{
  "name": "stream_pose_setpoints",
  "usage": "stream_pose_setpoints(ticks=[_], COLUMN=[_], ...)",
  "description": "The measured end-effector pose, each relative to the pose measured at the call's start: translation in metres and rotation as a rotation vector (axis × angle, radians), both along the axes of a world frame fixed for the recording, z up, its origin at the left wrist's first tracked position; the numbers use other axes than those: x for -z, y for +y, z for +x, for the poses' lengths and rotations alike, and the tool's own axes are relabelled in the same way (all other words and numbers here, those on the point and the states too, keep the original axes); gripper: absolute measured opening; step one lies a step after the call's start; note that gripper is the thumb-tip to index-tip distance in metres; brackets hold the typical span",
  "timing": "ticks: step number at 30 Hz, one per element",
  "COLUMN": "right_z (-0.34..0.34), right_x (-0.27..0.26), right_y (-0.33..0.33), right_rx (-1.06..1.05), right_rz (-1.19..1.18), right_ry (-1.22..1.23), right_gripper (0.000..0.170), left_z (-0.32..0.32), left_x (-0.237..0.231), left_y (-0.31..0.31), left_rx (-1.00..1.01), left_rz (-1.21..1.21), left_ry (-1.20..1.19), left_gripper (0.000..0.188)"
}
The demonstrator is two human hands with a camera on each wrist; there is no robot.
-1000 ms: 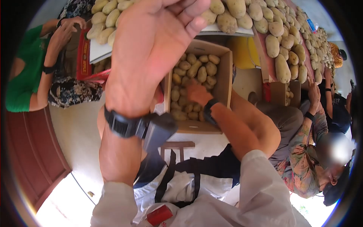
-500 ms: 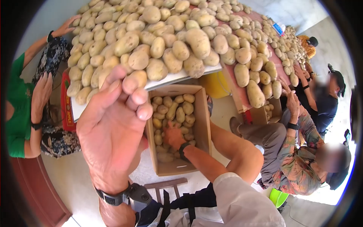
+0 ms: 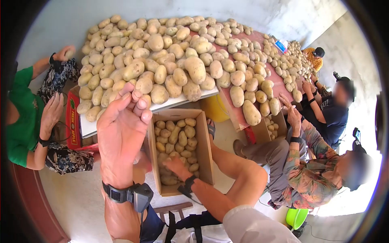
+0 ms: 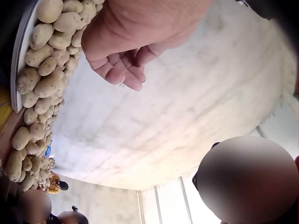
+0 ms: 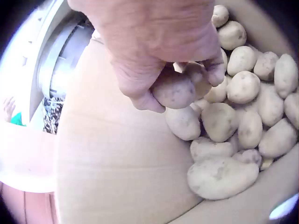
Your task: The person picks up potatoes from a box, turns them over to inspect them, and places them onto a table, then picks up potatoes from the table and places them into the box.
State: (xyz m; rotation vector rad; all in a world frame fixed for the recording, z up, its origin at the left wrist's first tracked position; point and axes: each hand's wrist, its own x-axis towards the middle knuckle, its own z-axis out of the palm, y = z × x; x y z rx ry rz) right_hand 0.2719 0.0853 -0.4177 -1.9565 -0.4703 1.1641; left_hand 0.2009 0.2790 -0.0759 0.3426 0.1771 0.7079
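My left hand [image 3: 123, 137] is raised palm up in front of the potato pile, fingers loosely bent with nothing in them. The left wrist view shows the same hand [image 4: 140, 37] against a pale wall. Down inside a cardboard box [image 3: 206, 148] on the floor, my right hand [image 3: 176, 167] works among several potatoes [image 3: 182, 139]. In the right wrist view that hand [image 5: 154, 42] grips a potato [image 5: 174, 91] between thumb and fingers, close to the box's inner wall [image 5: 121, 154]. More potatoes [image 5: 223, 177] lie below and beside it.
Potatoes [image 3: 133, 69] are heaped on a white-edged table [image 3: 190, 99] behind the box. A red apple carton [image 3: 73, 121] stands left, a yellow bucket [image 3: 214, 108] under the table, a green basin [image 3: 296, 218] lower right. People sit on both sides.
The head view has tilted up, showing more of the table. My left hand has gone from stretched out to loosely bent. My right hand stays inside the box, shifting toward its near left part.
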Motion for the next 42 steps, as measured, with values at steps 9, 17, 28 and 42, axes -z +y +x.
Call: stream_pose_setpoints(ticks=[9,17,28,42], right_z=[-0.006,0.066,0.073,0.093], right_x=[-0.114,-0.27,-0.299,-0.311], right_y=[-0.026,0.009,0.046,0.021], right_rx=[0.471,0.203,0.035,0.217], right_rz=[0.361,0.919,0.682,0.599], right_ry=[1.09,0.779,0.496,0.228], right_gripper=[0.026,0.025,0.01,0.023], left_z=[-0.005,0.013,0.034,0.049], left_x=[0.011,0.03,0.055,0.048], left_y=[0.006,-0.008,-0.035,-0.043], left_rx=[-0.009,-0.001,0.219,0.125], left_rz=[0.057,0.259,0.245,0.078], left_ry=[0.085,0.481,0.548,0.587], left_gripper=[0.022,0.032,0.032,0.024])
